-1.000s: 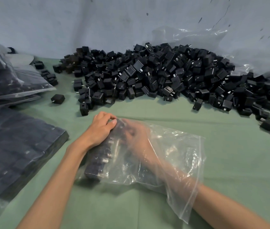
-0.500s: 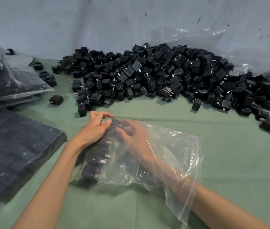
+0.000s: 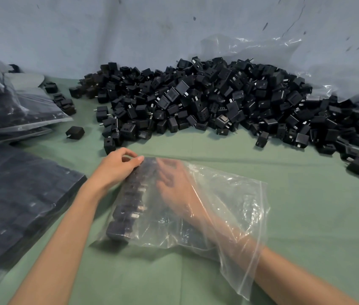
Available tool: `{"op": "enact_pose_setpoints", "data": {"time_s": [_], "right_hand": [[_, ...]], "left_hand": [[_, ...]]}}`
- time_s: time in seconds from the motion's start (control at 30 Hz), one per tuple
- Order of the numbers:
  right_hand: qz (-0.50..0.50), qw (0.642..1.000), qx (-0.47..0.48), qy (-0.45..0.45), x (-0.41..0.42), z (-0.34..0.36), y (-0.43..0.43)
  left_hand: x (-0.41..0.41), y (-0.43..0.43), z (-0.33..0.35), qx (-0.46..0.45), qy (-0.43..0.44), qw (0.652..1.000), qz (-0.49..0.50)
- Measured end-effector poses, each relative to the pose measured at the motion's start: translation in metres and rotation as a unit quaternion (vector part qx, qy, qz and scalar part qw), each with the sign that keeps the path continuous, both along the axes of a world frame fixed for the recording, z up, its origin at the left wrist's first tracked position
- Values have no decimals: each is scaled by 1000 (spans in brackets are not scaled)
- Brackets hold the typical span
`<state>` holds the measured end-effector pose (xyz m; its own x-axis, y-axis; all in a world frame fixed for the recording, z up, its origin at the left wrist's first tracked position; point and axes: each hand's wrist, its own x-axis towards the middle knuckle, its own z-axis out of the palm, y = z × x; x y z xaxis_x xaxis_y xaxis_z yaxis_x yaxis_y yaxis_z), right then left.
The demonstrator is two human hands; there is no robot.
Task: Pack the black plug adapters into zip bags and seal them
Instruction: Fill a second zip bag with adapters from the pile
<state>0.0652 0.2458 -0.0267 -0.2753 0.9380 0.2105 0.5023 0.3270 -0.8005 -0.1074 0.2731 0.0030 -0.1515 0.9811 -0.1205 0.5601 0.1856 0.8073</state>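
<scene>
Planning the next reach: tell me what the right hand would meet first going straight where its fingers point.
Probably the adapter row inside the zip bag, just ahead of the right hand; depth through plastic is unclear.

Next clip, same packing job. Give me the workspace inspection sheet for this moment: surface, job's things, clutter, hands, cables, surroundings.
Surface: green cloth, flat, lightly creased.
Job's things: open zip bag lying flat, one row of adapters along its left side; large loose pile behind; filled bags stacked left.
Clutter: one stray adapter left of the pile; crumpled plastic sheet back right.
Hands: left hand outside, fingers curled at the bag's far corner; right hand inside the bag, fingers spread beside the row.
Cables: nothing seen.
Surroundings: stained grey-blue wall.
</scene>
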Motion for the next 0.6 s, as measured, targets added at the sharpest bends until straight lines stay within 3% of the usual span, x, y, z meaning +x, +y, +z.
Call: {"op": "enact_pose_setpoints", "data": {"time_s": [0.23, 0.43, 0.6], "right_hand": [[-1, 1000, -8, -26, 1, 8, -6], [58, 998, -31, -19, -1, 19, -14], [68, 995, -13, -66, -5, 18, -18]], "left_hand": [[-9, -3, 9, -44, -3, 999, 29], [-8, -4, 14, -30, 29, 998, 44], [-7, -4, 15, -17, 25, 999, 30]]}}
